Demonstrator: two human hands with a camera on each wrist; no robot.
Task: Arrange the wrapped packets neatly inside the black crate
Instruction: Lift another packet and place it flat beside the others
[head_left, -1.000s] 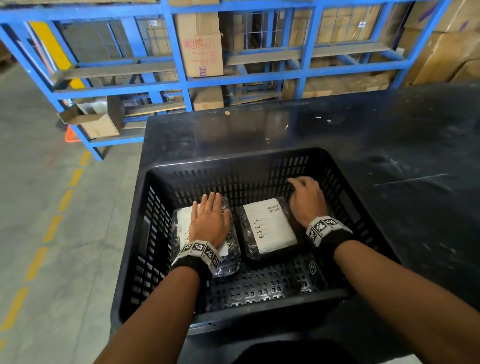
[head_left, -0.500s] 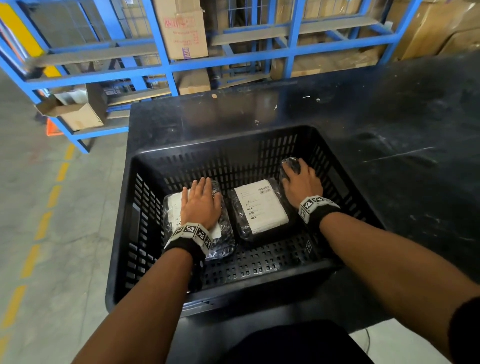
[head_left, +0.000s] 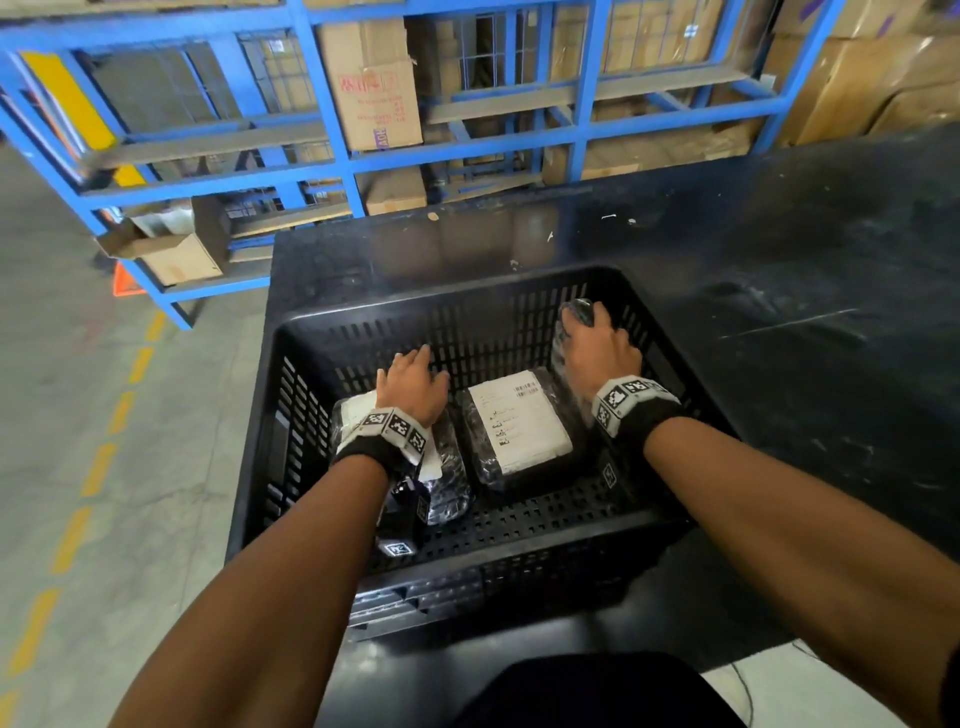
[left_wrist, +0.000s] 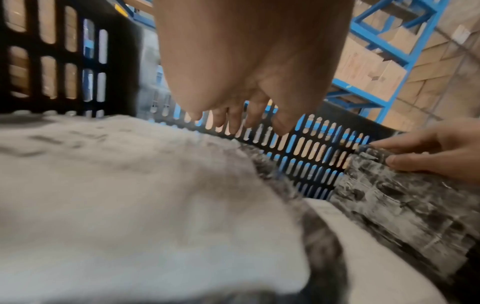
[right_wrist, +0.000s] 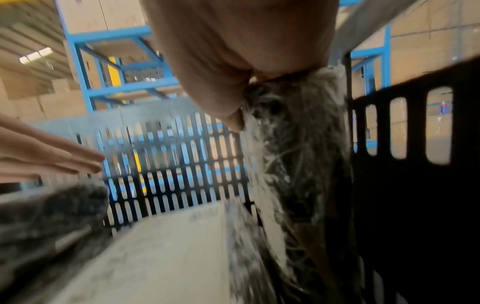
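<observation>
In the black slatted plastic crate (head_left: 291, 467), two plastic-wrapped labelled packets (head_left: 519, 421) lie flat; the right hand (head_left: 597, 353) grasps a third on edge, unplaced; the left hand (head_left: 413, 387) hovers released.

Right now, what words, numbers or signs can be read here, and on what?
Cardboard box on the blue rack: red print, too blurred to read.
Middle packet, white label: barcode and print lines, too small to read.
Left packet, white label: mostly covered, unreadable.
Wristbands: black-and-white square codes, no words.
Nothing can be quoted.
</observation>
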